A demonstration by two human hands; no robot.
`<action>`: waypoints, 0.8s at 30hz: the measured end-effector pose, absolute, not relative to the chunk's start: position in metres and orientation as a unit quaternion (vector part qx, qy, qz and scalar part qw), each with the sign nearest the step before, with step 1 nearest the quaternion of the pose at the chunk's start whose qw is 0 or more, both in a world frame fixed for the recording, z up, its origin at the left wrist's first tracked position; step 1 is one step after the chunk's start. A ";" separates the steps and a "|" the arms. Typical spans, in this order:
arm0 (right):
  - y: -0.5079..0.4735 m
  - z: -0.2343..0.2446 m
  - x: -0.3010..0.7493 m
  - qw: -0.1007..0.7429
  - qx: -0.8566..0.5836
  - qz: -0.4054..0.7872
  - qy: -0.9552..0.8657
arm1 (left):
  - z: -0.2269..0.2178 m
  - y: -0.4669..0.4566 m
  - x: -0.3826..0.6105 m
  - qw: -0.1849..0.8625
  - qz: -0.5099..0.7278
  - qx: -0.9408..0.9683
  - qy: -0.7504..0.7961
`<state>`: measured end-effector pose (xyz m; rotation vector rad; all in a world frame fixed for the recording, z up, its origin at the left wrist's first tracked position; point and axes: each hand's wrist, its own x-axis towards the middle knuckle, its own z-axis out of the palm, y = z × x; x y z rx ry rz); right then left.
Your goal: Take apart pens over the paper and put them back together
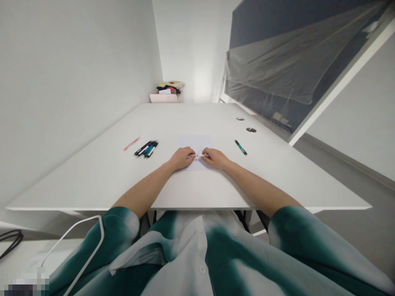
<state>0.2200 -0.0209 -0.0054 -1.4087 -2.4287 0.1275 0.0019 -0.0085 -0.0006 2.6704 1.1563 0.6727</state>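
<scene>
The left hand (182, 158) and right hand (217, 158) pinch a slim pen (197, 155) above a paper sheet (193, 144). A loose pinch could let it drop and roll.

White table (92, 176) with pens (146, 149) and paper (194, 139)

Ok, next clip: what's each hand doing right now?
Left hand: closed, pinching one end of a slim pen.
Right hand: closed, holding the pen's other end.
</scene>
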 end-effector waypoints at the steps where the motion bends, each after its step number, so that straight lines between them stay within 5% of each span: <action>1: -0.021 -0.005 0.220 0.165 -0.491 0.043 -0.854 | -0.001 -0.008 0.002 0.078 0.228 0.890 0.387; 24: -0.024 -0.003 0.217 0.127 -0.493 0.037 -0.860 | -0.001 -0.010 0.004 0.071 0.207 0.877 0.428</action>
